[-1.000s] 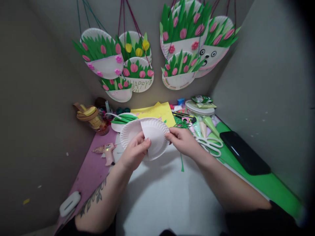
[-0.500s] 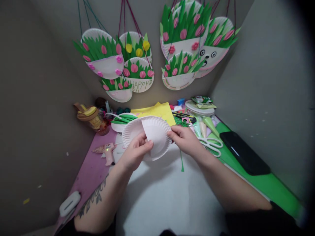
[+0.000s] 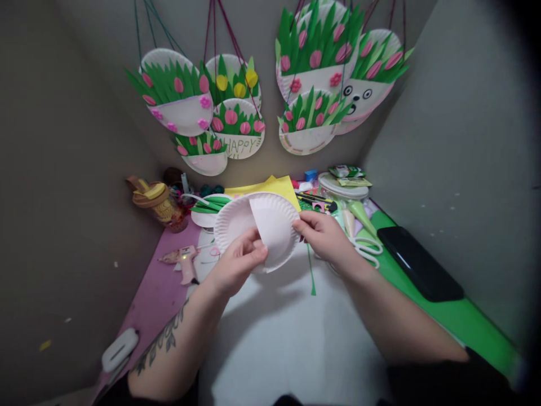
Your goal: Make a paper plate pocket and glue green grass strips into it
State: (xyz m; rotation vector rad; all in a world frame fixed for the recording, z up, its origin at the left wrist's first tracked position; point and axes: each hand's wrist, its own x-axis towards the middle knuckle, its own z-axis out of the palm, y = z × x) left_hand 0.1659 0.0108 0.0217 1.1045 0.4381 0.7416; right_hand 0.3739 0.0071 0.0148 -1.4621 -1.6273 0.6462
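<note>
A white paper plate (image 3: 231,221) with a fluted rim is held up above the white tabletop. A half plate (image 3: 276,231) covers its right side, the straight cut edge running steeply down its middle. My left hand (image 3: 243,259) grips the lower edge, thumb on the half plate and fingers partly hidden inside the pocket. With thumb in front and fingers behind, my right hand (image 3: 319,234) pinches the right rim. Below the plate a thin green paper strip (image 3: 311,270) lies on the white surface.
A pink glue gun (image 3: 186,262) lies left, near a lidded cup (image 3: 158,203). Green paper strips (image 3: 211,204) and yellow sheets (image 3: 279,189) are behind the plate. White scissors (image 3: 367,251) and a black phone (image 3: 418,262) lie right. Decorated plate baskets (image 3: 315,56) hang on the back wall.
Both hands have shifted the joined plates slightly right and up. The grip of each hand looks the same.
</note>
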